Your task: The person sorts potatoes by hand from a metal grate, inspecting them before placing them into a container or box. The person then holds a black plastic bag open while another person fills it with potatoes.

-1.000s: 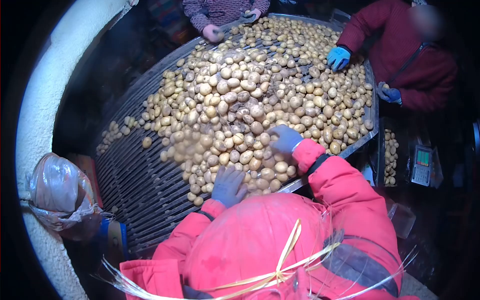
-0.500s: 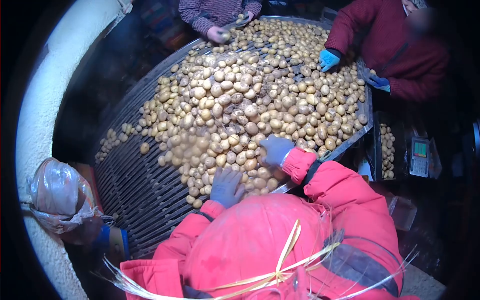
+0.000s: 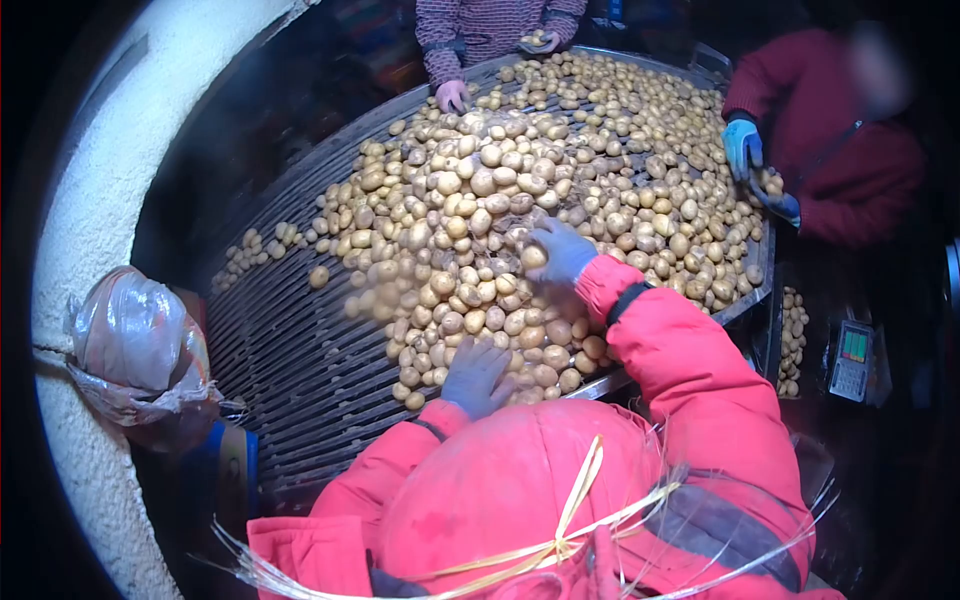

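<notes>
A big heap of potatoes [image 3: 470,215] lies on a slatted dark table [image 3: 300,385]. My left hand [image 3: 477,378], in a grey glove, rests on the near edge of the heap with its fingers stretched out and apart. Reaching farther into the middle of the pile, my right hand [image 3: 565,252], gloved the same way, has its fingers curled around a potato [image 3: 533,257]. Its thumb side is partly hidden. Some dry stems or roots lie among the potatoes close to the right fingertips.
Across the table a person in a patterned sleeve [image 3: 440,45] handles potatoes. At the right, a person's blue gloved hand [image 3: 742,150] is near the table's rim. A crate [image 3: 792,340] of potatoes and a scale [image 3: 853,360] stand right. A white pillar [image 3: 100,190] and wrapped bundle [image 3: 135,330] are left.
My right hand has moved forward, away from me, from the near edge to the heap's middle. The left hand stays on the near potatoes. The person at right has drawn both hands together.
</notes>
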Tool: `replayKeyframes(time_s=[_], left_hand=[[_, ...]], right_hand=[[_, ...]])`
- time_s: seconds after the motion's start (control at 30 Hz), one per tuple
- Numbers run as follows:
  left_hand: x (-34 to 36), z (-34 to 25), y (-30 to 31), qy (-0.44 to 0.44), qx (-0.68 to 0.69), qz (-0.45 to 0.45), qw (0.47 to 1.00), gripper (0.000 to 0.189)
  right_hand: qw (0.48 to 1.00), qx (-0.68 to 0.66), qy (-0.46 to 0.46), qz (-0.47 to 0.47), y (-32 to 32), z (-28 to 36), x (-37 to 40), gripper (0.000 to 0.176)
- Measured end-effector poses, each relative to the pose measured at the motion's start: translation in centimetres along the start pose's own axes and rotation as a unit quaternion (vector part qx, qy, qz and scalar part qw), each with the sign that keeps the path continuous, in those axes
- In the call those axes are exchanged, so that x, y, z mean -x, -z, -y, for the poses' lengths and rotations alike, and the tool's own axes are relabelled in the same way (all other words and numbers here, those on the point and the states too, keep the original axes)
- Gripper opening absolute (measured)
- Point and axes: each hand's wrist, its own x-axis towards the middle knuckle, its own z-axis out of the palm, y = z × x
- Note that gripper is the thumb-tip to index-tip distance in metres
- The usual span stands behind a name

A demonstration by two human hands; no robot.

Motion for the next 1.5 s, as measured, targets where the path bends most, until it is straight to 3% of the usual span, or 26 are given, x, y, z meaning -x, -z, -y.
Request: replayKeyframes(time_s=[0.07, 0.1, 0.2, 0.3, 0.43, 0.53, 0.63, 0.7, 0.77, 0.93, 0.97, 1.03, 1.1, 1.17, 1.2, 1.3, 1.37, 1.43, 1.5], left_hand=[[0.3, 0.2, -0.2, 0.007, 0.002, 0.012, 1.000, 0.047], [0.3, 0.3, -0.1, 0.011, 0.003, 0.009, 1.000, 0.047], [0.2, 0.4, 0.2, 0.008, 0.010, -0.001, 1.000, 0.047], [0.4, 0.3, 0.0, 0.007, 0.010, 0.002, 1.000, 0.046], [-0.2, -0.2, 0.2, 0.008, 0.018, -0.024, 1.000, 0.046], [-0.5, -0.4, 0.6, 0.013, 0.011, -0.009, 1.000, 0.045], [-0.5, -0.3, 0.3, 0.013, 0.003, -0.017, 1.000, 0.045], [-0.5, 0.0, 0.2, 0.008, 0.006, -0.022, 1.000, 0.045], [0.1, -0.1, 0.0, 0.009, 0.013, -0.025, 1.000, 0.045], [0.1, 0.1, -0.2, 0.023, -0.007, -0.013, 1.000, 0.047], [0.1, 0.2, -0.1, 0.021, -0.008, -0.013, 1.000, 0.047], [0.1, -0.2, -0.2, 0.036, -0.012, -0.004, 0.999, 0.048], [-0.3, -0.5, 0.0, 0.036, -0.019, 0.010, 0.999, 0.049], [-0.2, -0.5, 0.1, 0.033, -0.030, 0.027, 0.999, 0.050], [-0.1, -0.5, 0.0, 0.034, -0.026, 0.021, 0.999, 0.050], [0.0, -0.4, -0.4, 0.030, -0.015, 0.017, 0.999, 0.051], [0.1, -0.3, -0.7, 0.027, -0.014, -0.007, 1.000, 0.050], [0.1, -0.1, -1.1, 0.011, -0.006, -0.015, 1.000, 0.049], [0.2, 0.3, -1.7, 0.006, -0.028, -0.026, 0.999, 0.049]], right_hand=[[0.999, 0.021, 0.013, 0.030, -0.6, -0.1, 1.8, 0.060], [0.994, 0.052, -0.033, 0.096, 0.3, 1.2, 3.2, 0.059], [0.992, 0.084, -0.030, 0.090, -0.1, 0.9, 6.2, 0.057], [0.981, 0.116, -0.099, 0.118, 0.3, 1.3, 7.4, 0.055], [0.992, 0.089, -0.005, 0.086, 0.2, 1.9, 5.6, 0.055], [0.973, 0.057, -0.005, 0.222, 1.8, 3.1, 2.5, 0.073], [0.952, 0.036, -0.070, 0.295, 3.0, 4.2, 0.2, 0.074], [0.948, 0.022, -0.067, 0.309, 2.4, 4.0, -0.8, 0.078], [0.912, 0.015, -0.118, 0.392, 2.0, 4.3, -1.0, 0.078], [0.885, -0.162, -0.131, 0.416, 2.1, 2.5, 0.0, 0.062], [0.886, -0.162, -0.132, 0.415, 0.8, 1.6, 0.4, 0.062], [0.943, -0.054, -0.048, 0.325, 1.2, 3.2, 3.2, 0.054], [0.908, -0.092, -0.124, 0.390, 7.4, 7.7, 4.9, 0.050], [0.838, -0.358, -0.238, 0.337, 9.4, 6.7, 7.2, 0.048], [0.790, -0.475, -0.244, 0.301, 9.3, 5.4, 8.6, 0.047], [0.577, -0.781, -0.166, 0.174, 8.5, 0.4, 14.8, 0.047], [0.419, -0.897, -0.106, 0.095, 7.9, -3.2, 19.7, 0.047], [0.321, -0.944, -0.079, 0.009, 7.0, -6.4, 25.3, 0.047], [0.277, -0.952, -0.090, -0.093, 5.8, -8.9, 31.3, 0.046]])
